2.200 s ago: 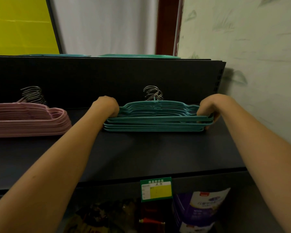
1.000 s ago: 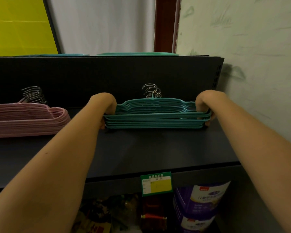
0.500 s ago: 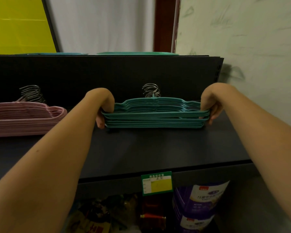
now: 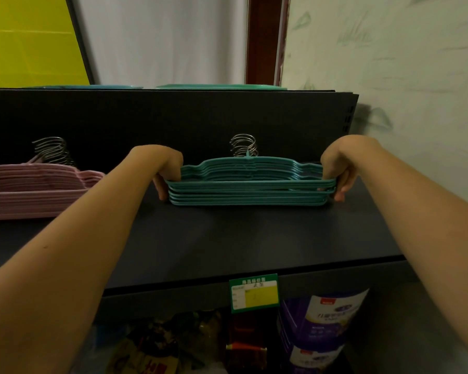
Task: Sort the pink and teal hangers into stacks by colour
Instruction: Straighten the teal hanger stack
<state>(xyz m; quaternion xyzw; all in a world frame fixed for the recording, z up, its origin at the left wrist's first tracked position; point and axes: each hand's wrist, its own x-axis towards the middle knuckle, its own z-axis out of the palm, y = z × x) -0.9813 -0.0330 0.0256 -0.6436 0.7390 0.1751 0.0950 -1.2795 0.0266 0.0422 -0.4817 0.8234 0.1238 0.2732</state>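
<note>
A stack of teal hangers (image 4: 250, 188) lies flat on the dark shelf (image 4: 227, 238), metal hooks pointing to the back panel. My left hand (image 4: 165, 168) grips the stack's left end, fingers curled down over it. At the right end my right hand (image 4: 337, 171) grips the stack the same way. A stack of pink hangers (image 4: 33, 190) lies on the shelf at the far left, apart from both hands.
A dark back panel (image 4: 173, 117) rises behind the stacks, with teal trays (image 4: 219, 86) on top. A wall closes the right side. A green and yellow price tag (image 4: 253, 292) hangs on the shelf's front edge. Purple packages (image 4: 319, 327) sit below.
The teal stack's layers have been squared up between my hands. Both hands have shifted slightly outward onto the stack's ends. The pink stack has not moved.
</note>
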